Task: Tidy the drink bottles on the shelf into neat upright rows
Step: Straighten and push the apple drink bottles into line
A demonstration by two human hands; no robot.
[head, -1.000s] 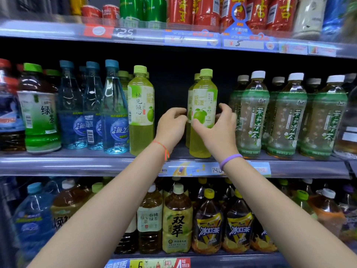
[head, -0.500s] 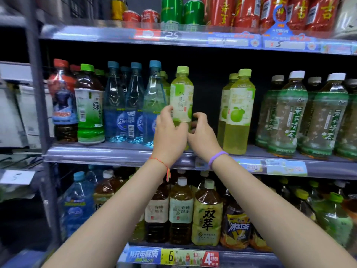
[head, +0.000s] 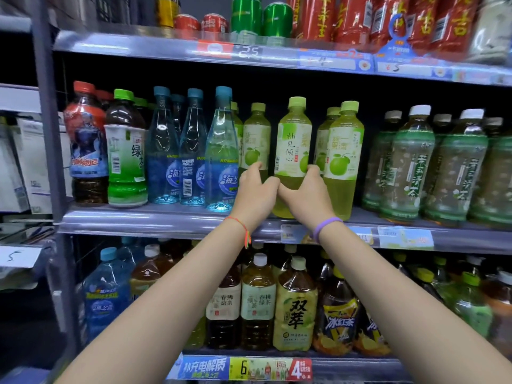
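An upright yellow-green pomelo drink bottle (head: 293,145) with a light green cap stands at the front of the middle shelf (head: 155,220). My left hand (head: 256,191) and my right hand (head: 306,194) cup its lower half from either side, fingers curled round it. Just to its right stands a matching green bottle (head: 343,159), with one more behind that. Another matching bottle (head: 257,139) stands further back, behind my left hand. Its lower part is hidden.
Left of my hands stand three clear blue water bottles (head: 221,151), a green tea bottle (head: 126,151) and a red-capped bottle (head: 86,145). Jasmine tea bottles (head: 410,164) fill the right. Cans (head: 246,15) line the shelf above; large tea bottles (head: 296,309) fill the one below.
My hands left the right green bottle, took hold of the pomelo bottle further left, and have moved it right, close beside the green bottle. The view has shifted left.
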